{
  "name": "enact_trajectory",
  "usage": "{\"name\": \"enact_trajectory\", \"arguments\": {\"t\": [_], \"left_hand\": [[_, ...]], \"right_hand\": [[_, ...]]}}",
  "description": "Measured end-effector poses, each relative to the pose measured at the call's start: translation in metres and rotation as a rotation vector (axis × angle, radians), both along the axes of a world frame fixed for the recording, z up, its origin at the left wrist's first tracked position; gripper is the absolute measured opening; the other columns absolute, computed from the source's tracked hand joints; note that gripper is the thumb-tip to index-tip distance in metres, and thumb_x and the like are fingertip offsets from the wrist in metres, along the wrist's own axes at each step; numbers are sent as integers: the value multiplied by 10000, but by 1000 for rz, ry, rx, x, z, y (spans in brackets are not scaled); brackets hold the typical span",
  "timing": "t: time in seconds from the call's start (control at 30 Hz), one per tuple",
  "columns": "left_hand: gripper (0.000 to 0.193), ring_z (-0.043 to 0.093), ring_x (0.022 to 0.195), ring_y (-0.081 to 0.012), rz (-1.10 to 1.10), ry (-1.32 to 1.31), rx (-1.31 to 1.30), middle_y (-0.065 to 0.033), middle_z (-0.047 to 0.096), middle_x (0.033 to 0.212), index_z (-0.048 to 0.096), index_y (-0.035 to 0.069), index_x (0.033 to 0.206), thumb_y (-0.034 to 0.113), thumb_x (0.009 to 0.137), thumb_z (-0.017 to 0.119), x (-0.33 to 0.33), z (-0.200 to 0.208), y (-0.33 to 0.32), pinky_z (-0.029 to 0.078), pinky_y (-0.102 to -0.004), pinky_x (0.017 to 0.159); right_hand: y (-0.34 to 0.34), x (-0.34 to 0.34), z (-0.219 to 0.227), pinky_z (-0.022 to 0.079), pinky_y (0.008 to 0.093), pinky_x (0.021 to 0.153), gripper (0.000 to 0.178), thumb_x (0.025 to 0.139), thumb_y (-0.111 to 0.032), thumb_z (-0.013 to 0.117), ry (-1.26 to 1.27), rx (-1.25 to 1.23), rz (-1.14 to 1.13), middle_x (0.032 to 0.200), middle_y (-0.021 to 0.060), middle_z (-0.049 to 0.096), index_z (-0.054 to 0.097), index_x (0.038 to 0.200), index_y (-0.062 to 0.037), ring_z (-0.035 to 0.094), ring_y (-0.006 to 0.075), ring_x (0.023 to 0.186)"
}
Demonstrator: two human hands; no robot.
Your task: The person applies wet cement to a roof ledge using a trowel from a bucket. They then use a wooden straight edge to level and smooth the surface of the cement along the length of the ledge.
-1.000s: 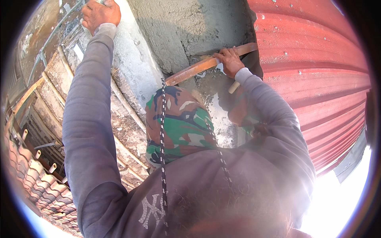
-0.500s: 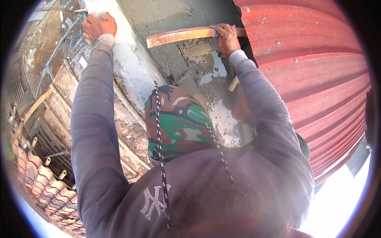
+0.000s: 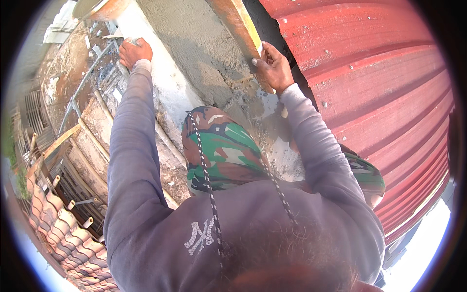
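My right hand [image 3: 275, 68] is closed on the near end of a long wooden board [image 3: 237, 23], which has a pale yellow edge and mortar smears. The board runs away from me along the right side of a wet grey mortar surface [image 3: 182, 41]. My left hand [image 3: 134, 52] is closed at the outer edge of the white-splashed wall top [image 3: 151, 36]. Whatever lies inside its curled fingers is hidden. Below the board's near end, wet mortar [image 3: 282, 160] covers the ledge between my camouflage-clad knees [image 3: 224, 146].
Red corrugated metal roofing [image 3: 374, 92] rises along the right. At the far left is a round container [image 3: 95, 9] with a grey inside. Beyond the wall's left edge are a drop, bamboo poles [image 3: 95, 131] and a tiled roof [image 3: 73, 243].
The board has swung from lying crosswise to pointing away from me, with my right hand now at its near end. My left hand appears slightly lower and farther right. The round container has entered view.
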State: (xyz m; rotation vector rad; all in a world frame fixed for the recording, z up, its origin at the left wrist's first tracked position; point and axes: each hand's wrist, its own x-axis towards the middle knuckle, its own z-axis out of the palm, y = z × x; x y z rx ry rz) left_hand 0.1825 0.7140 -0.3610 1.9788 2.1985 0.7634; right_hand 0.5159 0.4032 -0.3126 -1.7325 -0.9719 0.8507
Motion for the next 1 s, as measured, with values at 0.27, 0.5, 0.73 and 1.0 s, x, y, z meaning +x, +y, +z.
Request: {"name": "enact_trajectory", "arguments": {"t": [0.27, 0.5, 0.73, 1.0], "left_hand": [[568, 511, 1379, -354, 30, 111, 35, -196, 591, 1415, 633, 40, 1343, 393, 898, 631, -5, -20, 9, 328, -510, 1176], [558, 591, 1275, -382, -4, 146, 96, -224, 630, 1317, 653, 22, 1272, 412, 873, 641, -7, -28, 17, 379, -543, 1115], [594, 559, 1314, -370, 3, 137, 49, -218, 602, 1365, 639, 28, 1330, 417, 881, 627, -9, -24, 15, 346, -533, 1150], [669, 473, 1419, -392, -19, 160, 50, -244, 539, 1485, 580, 17, 1416, 464, 918, 572, -17, -19, 17, 292, -526, 1208]], "right_hand": [[-143, -42, -13, 534, 492, 1036, 591, 875, -147, 788, -354, -467, -14, 1312, 255, 679, 562, 1402, -6, 663, 453, 1231], [-258, -71, -82, 545, 558, 1016, 417, 921, -108, 674, -359, -915, 17, 1332, 304, 625, 519, 1301, -30, 665, 513, 1183], [-347, -72, -138, 556, 541, 1036, 563, 910, -146, 732, -376, -1258, 71, 1444, 261, 556, 454, 1388, -38, 636, 443, 1297], [-214, -28, -100, 532, 544, 1040, 419, 959, -219, 658, -517, -849, -271, 1328, 280, 650, 567, 1319, -25, 659, 478, 1214]]}}
